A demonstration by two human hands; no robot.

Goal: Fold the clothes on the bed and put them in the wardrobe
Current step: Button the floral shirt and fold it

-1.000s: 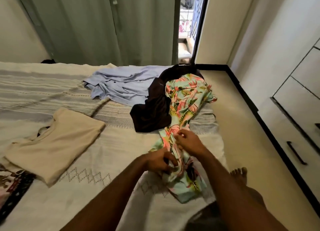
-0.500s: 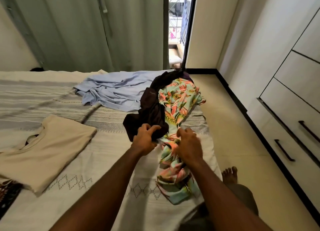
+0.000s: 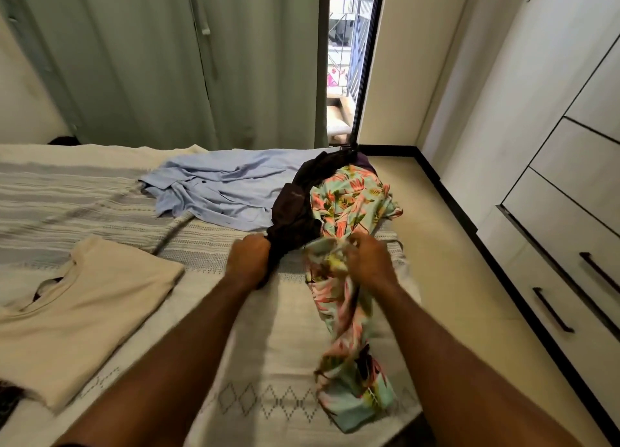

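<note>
- A person leans over a bed (image 3: 255, 362), both bare arms stretched out above its pale patterned cover.
- The left hand (image 3: 250, 262) has its grip curled tight round the near end of a dark garment (image 3: 295, 215), which trails away from the hand toward the far side of the bed.
- The right hand (image 3: 369, 262) pinches a bunch of a floral garment (image 3: 349, 315), fingers curled into the cloth; motion blur hides the exact finger placement.
- The floral garment lies in a long twisted strip along the bed's right edge, touching the dark garment on its right, with one end near the person and the other spread toward the far corner.
- A crumpled light blue shirt (image 3: 228, 188) lies on the far part of the bed, left of the dark garment and partly under it.
- A folded beige T-shirt (image 3: 84, 315) rests flat on the bed's left side, well apart from both hands.
- To the right of the bed, across a strip of floor, stands a white wardrobe (image 3: 570, 211) with dark handles.
- Beyond the bed hangs a green curtain (image 3: 167, 60).
</note>
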